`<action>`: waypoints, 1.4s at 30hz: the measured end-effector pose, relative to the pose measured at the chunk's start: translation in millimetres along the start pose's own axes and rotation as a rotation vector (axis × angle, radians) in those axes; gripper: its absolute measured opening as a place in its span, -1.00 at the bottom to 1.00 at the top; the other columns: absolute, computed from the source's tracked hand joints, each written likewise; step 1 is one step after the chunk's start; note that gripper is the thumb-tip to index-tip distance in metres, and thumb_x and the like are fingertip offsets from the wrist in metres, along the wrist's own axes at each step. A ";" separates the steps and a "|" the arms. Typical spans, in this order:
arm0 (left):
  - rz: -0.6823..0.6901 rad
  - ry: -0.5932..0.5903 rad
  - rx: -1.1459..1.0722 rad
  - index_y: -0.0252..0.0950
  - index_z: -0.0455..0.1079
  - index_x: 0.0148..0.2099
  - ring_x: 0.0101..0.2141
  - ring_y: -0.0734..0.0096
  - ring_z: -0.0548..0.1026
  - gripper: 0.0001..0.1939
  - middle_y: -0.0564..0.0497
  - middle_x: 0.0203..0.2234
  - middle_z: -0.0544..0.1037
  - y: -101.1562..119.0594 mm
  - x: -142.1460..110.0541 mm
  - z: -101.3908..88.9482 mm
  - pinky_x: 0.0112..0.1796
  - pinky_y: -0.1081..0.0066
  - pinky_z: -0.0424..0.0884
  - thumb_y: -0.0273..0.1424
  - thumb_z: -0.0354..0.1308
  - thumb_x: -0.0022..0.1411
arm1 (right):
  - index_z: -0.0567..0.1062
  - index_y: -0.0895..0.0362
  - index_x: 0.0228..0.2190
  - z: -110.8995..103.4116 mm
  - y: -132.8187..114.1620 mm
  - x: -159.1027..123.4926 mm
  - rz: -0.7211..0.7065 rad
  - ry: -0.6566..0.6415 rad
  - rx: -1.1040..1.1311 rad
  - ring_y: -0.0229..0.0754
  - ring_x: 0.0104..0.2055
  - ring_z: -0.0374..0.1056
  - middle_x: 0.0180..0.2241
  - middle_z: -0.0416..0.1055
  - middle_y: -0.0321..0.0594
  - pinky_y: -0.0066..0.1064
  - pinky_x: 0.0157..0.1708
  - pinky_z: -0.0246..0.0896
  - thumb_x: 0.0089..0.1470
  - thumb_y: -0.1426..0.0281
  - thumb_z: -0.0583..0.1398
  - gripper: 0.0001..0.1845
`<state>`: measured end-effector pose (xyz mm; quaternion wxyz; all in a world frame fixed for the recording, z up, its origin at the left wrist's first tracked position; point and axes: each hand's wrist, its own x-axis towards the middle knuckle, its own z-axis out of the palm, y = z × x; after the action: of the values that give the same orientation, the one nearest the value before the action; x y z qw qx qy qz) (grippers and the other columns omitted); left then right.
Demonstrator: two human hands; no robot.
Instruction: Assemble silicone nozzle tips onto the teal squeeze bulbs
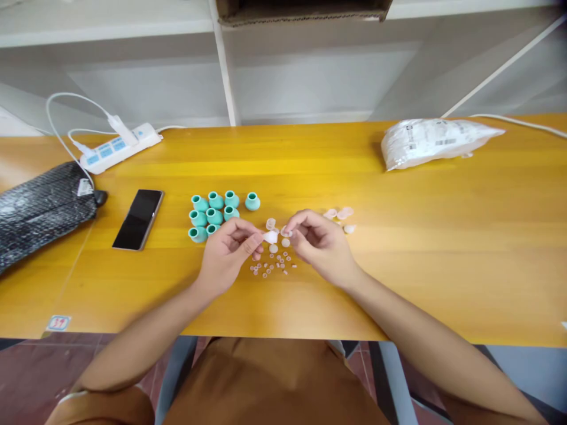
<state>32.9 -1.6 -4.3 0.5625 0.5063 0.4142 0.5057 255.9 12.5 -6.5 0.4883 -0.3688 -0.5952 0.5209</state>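
My left hand (230, 248) pinches a small white cone-shaped cap (270, 236) between thumb and fingers. My right hand (319, 239) is closed in a pinch on a tiny pale ring (286, 232) right beside that cap. Below both hands lie several tiny pale rings and discs (274, 264) scattered on the yellow wooden table (398, 254). Left of my left hand stands a cluster of several teal rubber caps (215, 214). A few translucent pale caps (340, 215) lie just beyond my right hand.
A black phone (139, 219) lies left of the teal caps. Further left are a dark foil bag (39, 209) and a white power strip (119, 147) with cables. A white plastic bag (432, 140) lies at the back right. A cardboard box (303, 10) sits on the shelf above.
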 end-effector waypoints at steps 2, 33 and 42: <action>0.117 -0.013 0.148 -0.28 0.57 -0.12 -0.36 0.42 0.70 -0.80 -0.02 -0.30 0.75 -9.1 -5.2 -1.5 -0.34 0.48 0.66 -0.27 0.45 0.47 | 0.55 0.07 -0.23 3.7 8.3 -6.1 -0.030 0.016 -0.061 -0.35 -0.57 0.24 -0.48 0.43 -0.41 -0.49 -0.57 0.17 0.29 0.44 0.30 -0.97; 0.391 -0.262 0.324 -0.26 0.63 -0.02 -0.17 0.37 0.73 -0.83 -0.07 -0.18 0.75 -10.6 -15.2 -7.0 -0.14 0.43 0.68 -0.58 0.41 0.41 | 0.66 0.05 -0.04 3.7 9.4 -28.8 -0.247 -0.039 -0.146 -0.23 -0.31 0.56 -0.22 0.58 -0.20 -0.41 -0.39 0.57 0.38 0.55 0.32 -0.79; 0.355 -0.193 0.276 -0.24 0.64 -0.07 -0.18 0.37 0.68 -0.87 -0.05 -0.21 0.71 -7.2 -11.8 -8.6 -0.14 0.41 0.65 -0.55 0.43 0.41 | 0.69 0.04 0.00 1.7 4.9 -25.5 -0.408 -0.043 -0.307 -0.15 -0.16 0.61 -0.13 0.60 -0.13 -0.38 -0.29 0.67 0.30 0.61 0.36 -0.68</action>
<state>23.8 -11.8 -13.2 0.4272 0.6894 0.3281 0.4844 260.3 -11.2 -16.3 0.5088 -0.2998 -0.7396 0.3228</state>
